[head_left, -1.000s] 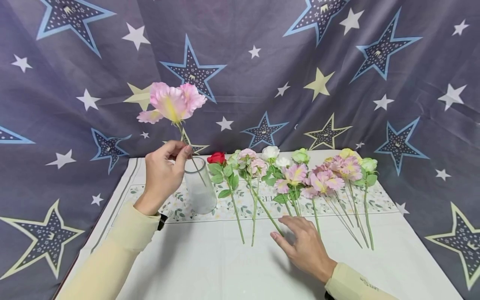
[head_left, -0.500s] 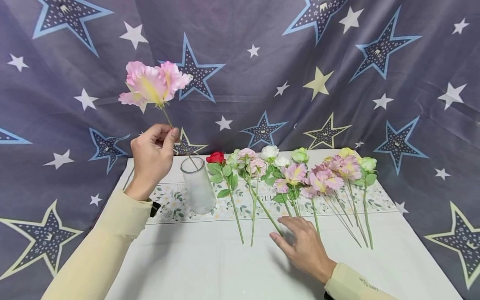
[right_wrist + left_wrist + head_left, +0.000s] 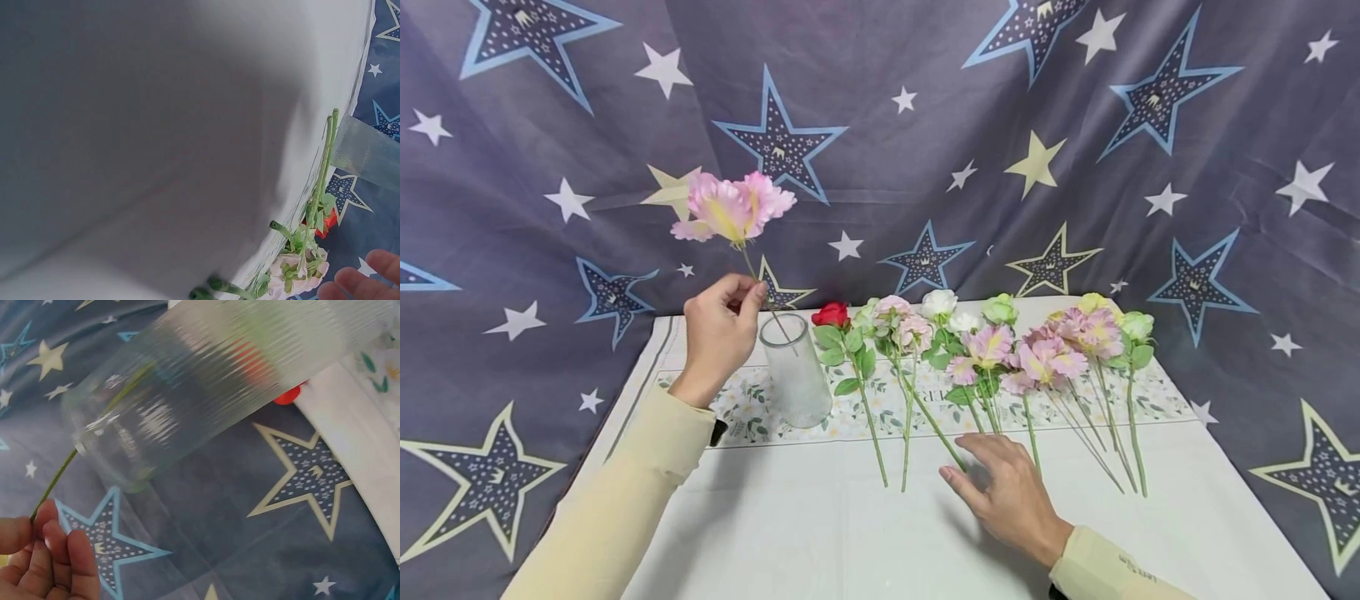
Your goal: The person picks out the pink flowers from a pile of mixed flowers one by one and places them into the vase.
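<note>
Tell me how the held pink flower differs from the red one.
The pink flower has ruffled, yellow-marked petals; the red flower is compact. The pink flower is held up, stem dipping into the vase; the red flower lies on the table. Both have slender green stems.

A dark curtain [image 3: 880, 50] with blue, white and yellow stars [image 3: 778, 137] hangs behind a white-covered table [image 3: 790, 517] with a floral strip [image 3: 741, 408].

Pink-yellow flower [image 3: 732, 210], stem [image 3: 56, 477] inside clear vase [image 3: 801, 383]

Bright head view, soft shadows on tablecloth [image 3: 805, 517], vase [image 3: 187, 394] glinting, right wrist view dim
</note>
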{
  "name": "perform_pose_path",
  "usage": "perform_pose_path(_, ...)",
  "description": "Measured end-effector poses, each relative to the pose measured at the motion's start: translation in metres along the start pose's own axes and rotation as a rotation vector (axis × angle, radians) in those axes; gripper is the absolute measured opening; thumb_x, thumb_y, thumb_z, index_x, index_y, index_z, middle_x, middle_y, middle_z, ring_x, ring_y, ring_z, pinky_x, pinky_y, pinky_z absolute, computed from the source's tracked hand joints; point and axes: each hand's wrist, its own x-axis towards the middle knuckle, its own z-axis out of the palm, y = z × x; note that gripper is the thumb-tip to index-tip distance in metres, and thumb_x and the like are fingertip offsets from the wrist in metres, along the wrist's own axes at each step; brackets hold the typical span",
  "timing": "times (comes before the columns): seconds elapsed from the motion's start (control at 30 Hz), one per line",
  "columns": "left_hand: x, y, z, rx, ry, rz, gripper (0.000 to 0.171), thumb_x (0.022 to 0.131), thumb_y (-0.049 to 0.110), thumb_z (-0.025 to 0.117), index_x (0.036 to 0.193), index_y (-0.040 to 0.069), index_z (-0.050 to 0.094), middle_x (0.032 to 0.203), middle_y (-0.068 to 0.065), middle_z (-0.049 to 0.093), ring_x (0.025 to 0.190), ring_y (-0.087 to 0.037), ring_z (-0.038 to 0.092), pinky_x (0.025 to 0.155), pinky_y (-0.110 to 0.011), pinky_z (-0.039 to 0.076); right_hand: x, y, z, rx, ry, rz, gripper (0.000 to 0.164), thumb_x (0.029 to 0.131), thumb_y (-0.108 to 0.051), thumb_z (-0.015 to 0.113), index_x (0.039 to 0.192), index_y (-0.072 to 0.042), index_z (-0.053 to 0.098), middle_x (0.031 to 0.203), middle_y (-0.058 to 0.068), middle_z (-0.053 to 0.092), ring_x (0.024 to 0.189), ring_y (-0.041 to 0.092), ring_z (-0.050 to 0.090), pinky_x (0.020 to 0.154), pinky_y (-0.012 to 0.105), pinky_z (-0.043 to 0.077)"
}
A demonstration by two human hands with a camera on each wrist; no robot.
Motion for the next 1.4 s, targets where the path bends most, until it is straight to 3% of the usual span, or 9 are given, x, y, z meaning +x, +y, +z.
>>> perform_pose_path(0.2,-0.01,-0.014,0.005,0.063,-0.068,-0.029,0.016,0.098,0.016,0.071,0.088,0.003,0.074,0.073,-0.008,0.071,0.062,-0.017,0.06,0.057,-0.016,0.04,-0.001,-0.001,0.001,0.006,-0.005,-0.001,0.041,0.089,-0.036,0.081,0.119,-0.011,0.074,0.12,0.01,0.073,0.113,0.028,0.067,0.095,0.058,0.051)
perform_pose_path(0.53,-0.023,-0.022,0.008,0.151,-0.109,-0.015,0.019,0.095,0.017,0.073,0.079,0.007,0.073,0.067,-0.005,0.063,0.06,-0.017,0.05,0.058,-0.03,0.037,0.0,-0.002,0.001,0.0,-0.013,0.013,0.041,0.089,-0.037,0.08,0.12,-0.011,0.073,0.12,0.01,0.073,0.114,0.028,0.066,0.096,0.057,0.051)
perform_pose_path(0.67,-0.024,-0.022,0.007,0.204,-0.115,-0.008,0.024,0.094,0.02,0.074,0.073,0.011,0.068,0.066,-0.003,0.06,0.06,-0.02,0.052,0.058,-0.036,0.038,0.0,-0.002,0.001,-0.002,-0.015,0.009,0.042,0.09,-0.038,0.08,0.121,-0.011,0.073,0.12,0.01,0.073,0.114,0.028,0.066,0.096,0.057,0.051)
perform_pose_path(0.9,-0.027,-0.021,0.001,0.291,-0.155,-0.077,0.041,0.093,0.033,0.075,0.059,0.018,0.056,0.053,0.004,0.052,0.054,-0.023,0.052,0.052,-0.039,0.038,0.0,-0.001,0.001,-0.005,-0.016,0.008,0.042,0.09,-0.038,0.079,0.121,-0.011,0.073,0.12,0.009,0.073,0.113,0.028,0.067,0.096,0.058,0.051)
perform_pose_path(1.17,-0.038,-0.018,0.0,0.258,-0.166,-0.078,0.044,0.093,0.036,0.074,0.057,0.018,0.055,0.052,0.005,0.05,0.051,-0.02,0.049,0.05,-0.037,0.037,0.001,0.0,0.001,-0.015,-0.003,0.001,0.042,0.089,-0.038,0.08,0.12,-0.011,0.073,0.119,0.01,0.074,0.113,0.029,0.067,0.095,0.058,0.051)
perform_pose_path(1.4,-0.053,-0.012,-0.001,0.235,-0.169,-0.145,0.039,0.094,0.042,0.072,0.065,0.018,0.061,0.06,0.003,0.057,0.057,-0.019,0.053,0.054,-0.035,0.037,0.002,0.001,0.001,-0.027,-0.002,0.005,0.04,0.089,-0.038,0.08,0.118,-0.011,0.073,0.118,0.008,0.074,0.11,0.027,0.068,0.094,0.057,0.052)
